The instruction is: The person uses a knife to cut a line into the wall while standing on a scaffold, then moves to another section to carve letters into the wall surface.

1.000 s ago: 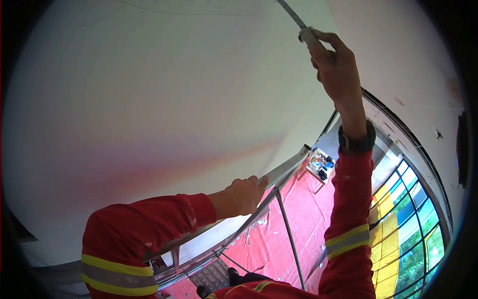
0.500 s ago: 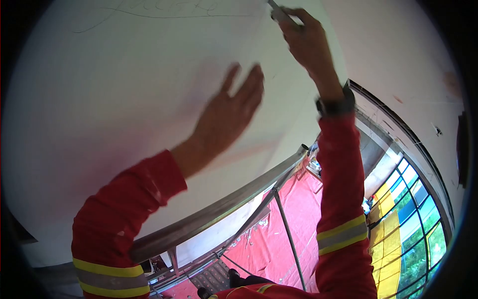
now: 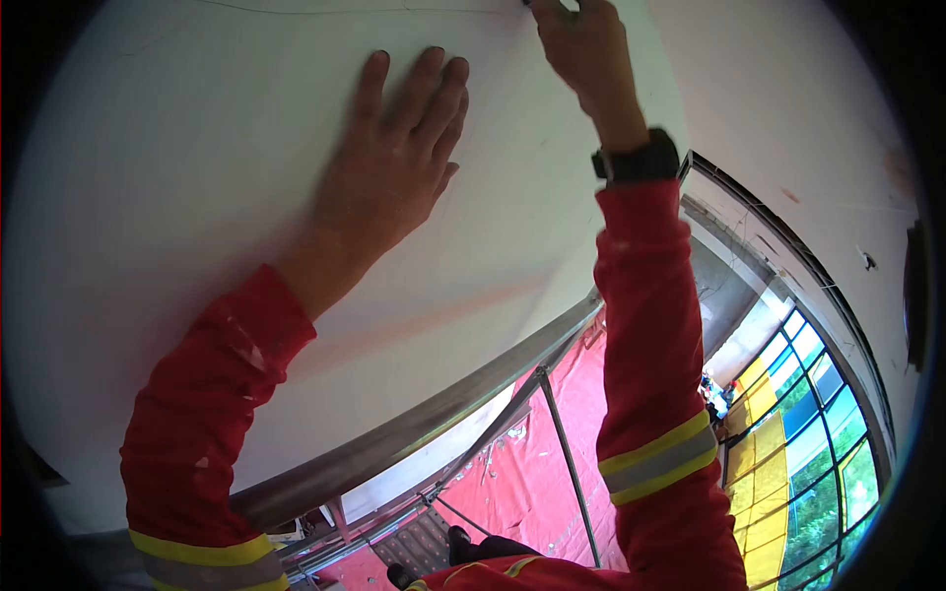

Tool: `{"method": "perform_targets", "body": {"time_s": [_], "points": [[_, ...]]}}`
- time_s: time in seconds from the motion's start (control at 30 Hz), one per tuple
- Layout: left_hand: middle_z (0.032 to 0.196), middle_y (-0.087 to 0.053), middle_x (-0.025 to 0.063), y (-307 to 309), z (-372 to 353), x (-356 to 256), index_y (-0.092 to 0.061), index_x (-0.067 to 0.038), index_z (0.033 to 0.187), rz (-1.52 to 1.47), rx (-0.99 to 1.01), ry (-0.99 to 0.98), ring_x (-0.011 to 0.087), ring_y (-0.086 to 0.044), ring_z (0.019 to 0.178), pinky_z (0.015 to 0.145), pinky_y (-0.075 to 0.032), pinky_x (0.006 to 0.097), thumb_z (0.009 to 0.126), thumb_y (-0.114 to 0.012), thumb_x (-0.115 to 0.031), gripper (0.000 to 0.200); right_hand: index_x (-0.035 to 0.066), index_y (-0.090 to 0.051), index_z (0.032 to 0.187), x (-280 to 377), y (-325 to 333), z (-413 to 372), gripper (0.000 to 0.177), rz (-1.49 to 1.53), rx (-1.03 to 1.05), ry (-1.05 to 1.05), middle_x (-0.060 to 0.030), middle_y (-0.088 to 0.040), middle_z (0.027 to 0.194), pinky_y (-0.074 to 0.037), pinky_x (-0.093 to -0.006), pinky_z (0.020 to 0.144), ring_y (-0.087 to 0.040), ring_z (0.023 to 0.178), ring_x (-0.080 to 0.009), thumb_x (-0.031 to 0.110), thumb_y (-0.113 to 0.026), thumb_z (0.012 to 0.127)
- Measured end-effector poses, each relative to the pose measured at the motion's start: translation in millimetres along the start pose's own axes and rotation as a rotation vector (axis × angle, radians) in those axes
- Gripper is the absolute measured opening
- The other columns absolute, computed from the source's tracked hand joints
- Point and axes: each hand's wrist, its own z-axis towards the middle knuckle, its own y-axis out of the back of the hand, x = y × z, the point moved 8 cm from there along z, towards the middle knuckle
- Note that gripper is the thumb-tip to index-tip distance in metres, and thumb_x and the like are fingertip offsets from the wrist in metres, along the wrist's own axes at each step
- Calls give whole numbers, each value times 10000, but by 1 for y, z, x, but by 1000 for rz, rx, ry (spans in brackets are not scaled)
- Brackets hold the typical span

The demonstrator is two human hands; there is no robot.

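My left hand [image 3: 389, 158] lies against the pale wall [image 3: 177, 167], its fingers spread and pointing up; it holds nothing. Near the top edge my right hand [image 3: 581, 49] is closed round a small dark tool [image 3: 529, 3], of which only a bit shows at the frame's edge. A dark band [image 3: 645, 158] is on the right wrist. Thin pencil-like lines [image 3: 296, 12] run across the wall at the top, left of the right hand. Both sleeves are red with yellow and grey stripes.
A metal rail [image 3: 414, 414] crosses below the hands, with thin scaffold poles [image 3: 570, 463] under it. Far below are a perforated platform [image 3: 414, 542], my dark shoes and red sheeting [image 3: 493, 492]. Large windows [image 3: 818, 433] and yellow panels [image 3: 759, 473] stand at the lower right.
My left hand has moved left and up and now rests flatter on the wall. My right hand has shifted slightly up with the tool, now mostly out of frame. The drawn lines sit higher in view.
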Motion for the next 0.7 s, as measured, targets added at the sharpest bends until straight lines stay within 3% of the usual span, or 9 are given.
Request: {"method": "perform_targets", "body": {"time_s": [0.07, 0.17, 0.23, 0.37, 0.4, 0.5, 0.53, 0.63, 0.7], "points": [[1569, -417, 57, 4, 0, 1, -554, -107, 1443, 36, -17, -4, 291, -305, 1476, 1189, -279, 598, 950, -595, -516, 642, -82, -646, 1224, 20, 9, 0, 400, 100, 56, -45, -294, -727, 1075, -558, -404, 871, -725, 1033, -374, 256, -576, 1022], [1635, -318, 78, 2, -1, 3, -538, -92, 1451, -46, 6, -4, 296, -260, 1520, 1204, -244, 628, 963, -591, -497, 637, 9, -696, 1143, 21, 32, -36, 261, -106, 44, 197, -200, -751, 970, -563, -400, 753, -738, 825, -349, 171, -595, 965], [1632, -325, 80, 2, -2, 1, -539, -92, 1450, -37, -1, -8, 296, -261, 1519, 1203, -247, 625, 960, -595, -490, 634, 17, -692, 1132, 11, 51, -63, 258, 36, 106, -123, -222, -738, 971, -562, -435, 780, -704, 881, -431, 180, -597, 956], [1625, -340, 81, 2, -1, 1, -547, -93, 1443, -20, -10, -1, 295, -268, 1516, 1200, -257, 619, 952, -605, -483, 630, 18, -678, 1145, 7, 23, -26, 272, 26, 37, 54, -231, -732, 972, -561, -459, 804, -692, 913, -472, 185, -595, 946], [1606, -368, 73, 4, -2, -1, -556, -96, 1438, -20, -19, -10, 294, -282, 1502, 1197, -264, 611, 949, -607, -484, 626, 65, -692, 1204, 10, 11, -8, 262, -128, -48, 151, -39, -658, 703, -508, -297, 611, -571, 602, -110, 222, -614, 1010], [1566, -426, 58, 7, -3, 0, -577, -103, 1425, -6, -35, -10, 291, -312, 1474, 1191, -279, 595, 943, -613, -483, 614, -77, -655, 1215, 12, 7, 2, 408, 123, 62, 6, -298, -727, 1055, -558, -403, 867, -729, 1017, -366, 274, -581, 1020], [1565, -427, 57, 8, -4, -2, -581, -104, 1422, -9, -36, -19, 291, -314, 1473, 1190, -280, 596, 943, -614, -480, 610, 57, -699, 1184, -2, 11, -3, 271, -111, 81, -36, -23, -607, 670, -478, -281, 584, -509, 559, -102, 245, -619, 1007], [1597, -378, 76, 6, -3, 1, -565, -99, 1429, -12, -28, -10, 292, -290, 1496, 1193, -268, 614, 943, -611, -490, 626, 91, -652, 1241, 9, 45, -50, 323, 11, 139, 103, -245, -725, 1038, -559, -456, 810, -693, 959, -461, 206, -613, 942], [1593, -384, 76, 5, -2, 5, -566, -102, 1430, 7, -38, -2, 292, -294, 1493, 1192, -270, 613, 943, -611, -488, 624, 90, -667, 1236, 14, 55, -63, 306, 45, 146, -32, -212, -741, 1046, -566, -423, 799, -724, 922, -391, 197, -610, 954]]}}
